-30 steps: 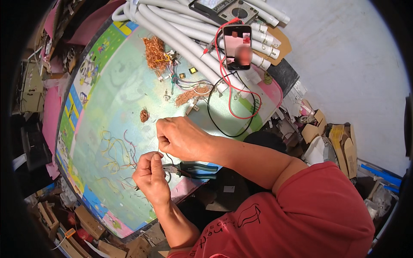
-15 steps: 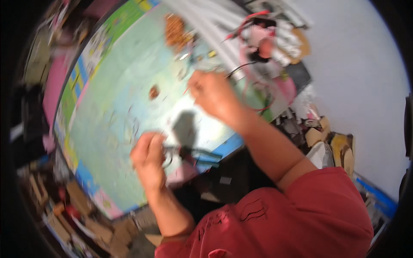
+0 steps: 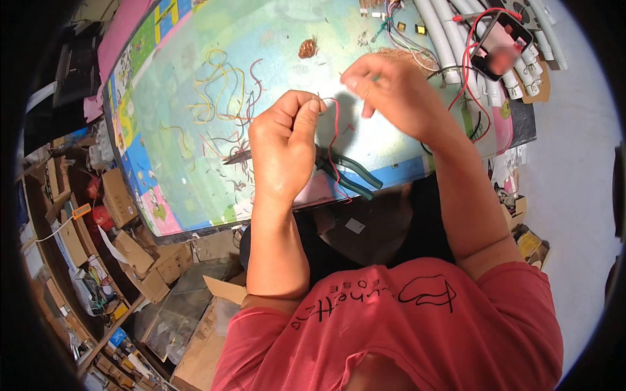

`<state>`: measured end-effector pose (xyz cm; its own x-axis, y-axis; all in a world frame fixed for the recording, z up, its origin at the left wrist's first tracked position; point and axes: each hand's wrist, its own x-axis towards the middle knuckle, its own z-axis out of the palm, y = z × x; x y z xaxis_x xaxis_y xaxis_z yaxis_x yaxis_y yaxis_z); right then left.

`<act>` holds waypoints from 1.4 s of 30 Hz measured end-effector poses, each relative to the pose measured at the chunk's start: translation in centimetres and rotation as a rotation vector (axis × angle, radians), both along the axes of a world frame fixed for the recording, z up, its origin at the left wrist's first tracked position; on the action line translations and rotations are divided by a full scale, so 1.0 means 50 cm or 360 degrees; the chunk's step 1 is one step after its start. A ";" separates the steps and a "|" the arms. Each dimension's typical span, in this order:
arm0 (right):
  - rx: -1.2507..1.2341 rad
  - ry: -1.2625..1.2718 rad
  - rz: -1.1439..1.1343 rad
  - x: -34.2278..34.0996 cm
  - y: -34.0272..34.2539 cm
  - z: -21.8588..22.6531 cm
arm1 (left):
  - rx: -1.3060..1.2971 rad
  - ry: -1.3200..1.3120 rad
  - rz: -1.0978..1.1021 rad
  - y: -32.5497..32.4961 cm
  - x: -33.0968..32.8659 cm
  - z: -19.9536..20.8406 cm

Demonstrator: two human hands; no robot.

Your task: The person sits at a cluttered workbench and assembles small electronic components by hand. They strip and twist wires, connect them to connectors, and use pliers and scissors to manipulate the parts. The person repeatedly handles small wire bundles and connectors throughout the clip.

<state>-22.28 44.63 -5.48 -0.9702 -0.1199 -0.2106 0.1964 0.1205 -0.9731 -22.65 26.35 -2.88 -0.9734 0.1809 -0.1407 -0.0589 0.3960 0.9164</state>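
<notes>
My left hand (image 3: pixel 287 140) is closed, its thumb and forefinger pinching a red wire (image 3: pixel 336 124) near one end. The rest of the wire curves down toward the table's front edge. To its right and slightly higher, my right hand (image 3: pixel 401 98) hovers with thumb and fingers drawn together, somewhat blurred. Whatever its fingertips may hold is too small to make out. Long-nose pliers with dark green handles (image 3: pixel 355 179) lie on the table beneath my left hand, which covers their middle. Their pointed jaws (image 3: pixel 238 158) stick out on the hand's left.
Loose yellow wires (image 3: pixel 218 85) and wire scraps lie on the patterned tabletop (image 3: pixel 173 98). A small copper coil (image 3: pixel 307 48) sits farther back. At the back right are white corrugated tubes (image 3: pixel 443 39) and a phone (image 3: pixel 502 45) with red cable. Shelves with cardboard boxes (image 3: pixel 120 199) stand at left.
My head view has shifted, so the table appears higher. My hands have come closer together, and the red wire now shows hanging from my left hand.
</notes>
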 end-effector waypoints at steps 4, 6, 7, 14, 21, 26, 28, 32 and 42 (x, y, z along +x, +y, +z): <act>-0.0497 -0.0101 0.0353 0.013 -0.029 -0.033 | -0.0123 0.0057 0.0031 -0.001 0.003 0.009; -0.0608 -0.0154 0.0437 0.011 -0.032 -0.032 | -0.0272 0.0148 0.0055 0.000 -0.003 0.006; -0.0633 -0.0123 0.0389 0.013 -0.028 -0.035 | -0.0363 0.0238 0.0056 -0.002 -0.003 0.001; 0.0072 0.0215 -0.0067 0.002 -0.001 -0.010 | -0.0316 0.0252 0.0010 -0.003 0.002 0.003; -0.0157 0.0072 -0.0046 -0.004 0.043 0.024 | -0.0030 -0.0189 -0.0124 0.026 0.019 0.014; 0.0384 0.0449 -0.0067 -0.003 0.068 0.030 | -0.0007 -0.0231 -0.0063 0.002 0.007 0.005; 0.0612 0.0654 -0.0089 -0.003 0.068 0.019 | -0.0233 -0.0105 -0.0121 0.009 0.011 -0.011; 0.1189 0.0810 -0.0042 -0.004 0.049 -0.005 | -0.0718 0.0207 -0.0138 0.027 0.018 -0.041; 0.0845 0.0555 0.0257 0.011 -0.004 0.001 | 0.0127 -0.0230 0.0006 0.042 0.023 -0.034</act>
<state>-21.74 44.42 -5.43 -0.9708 -0.2363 0.0421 -0.1807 0.6037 -0.7765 -21.52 28.46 -4.57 -0.9447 0.1935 -0.2649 -0.1939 0.3217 0.9268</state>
